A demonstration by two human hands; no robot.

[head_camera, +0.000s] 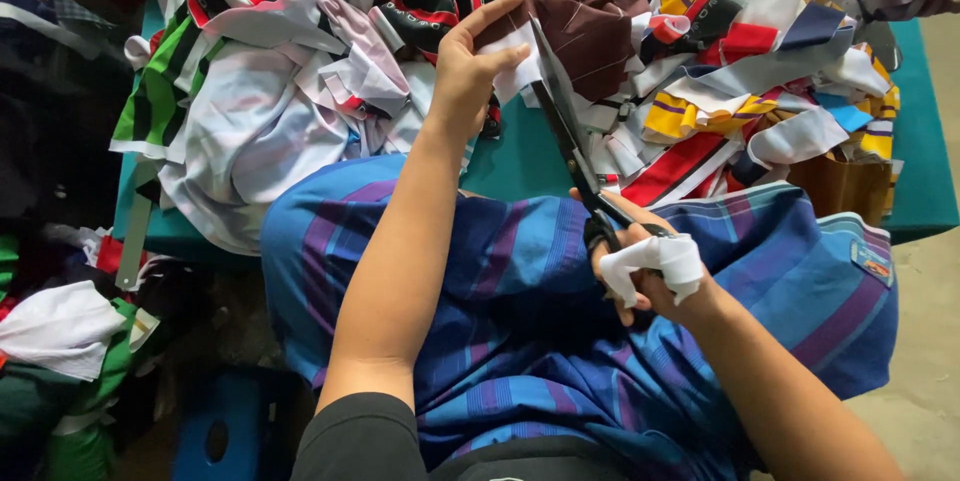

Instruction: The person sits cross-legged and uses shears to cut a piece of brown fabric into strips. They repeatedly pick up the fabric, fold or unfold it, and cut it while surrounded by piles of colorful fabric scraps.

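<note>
While the left hand [468, 71] pinches a dark maroon fabric piece with thin pale lines [585, 21] above the teal counter [520, 166], the right hand [650, 271], fingers closed through the handles, holds long black steel scissors [565, 131]. Blade axis runs diagonally from the right hand up and away toward the fabric, tips beside the left thumb. Multicoloured fabric scraps [760, 111] lie heaped beyond, a blue striped cloth [560, 341] beneath.

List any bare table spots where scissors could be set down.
One free patch: green tabletop between the left hand, the black scissors and the blue striped lap cloth. A second strip lies at the right edge. Elsewhere, coloured fabric scraps crowd the surface.
</note>
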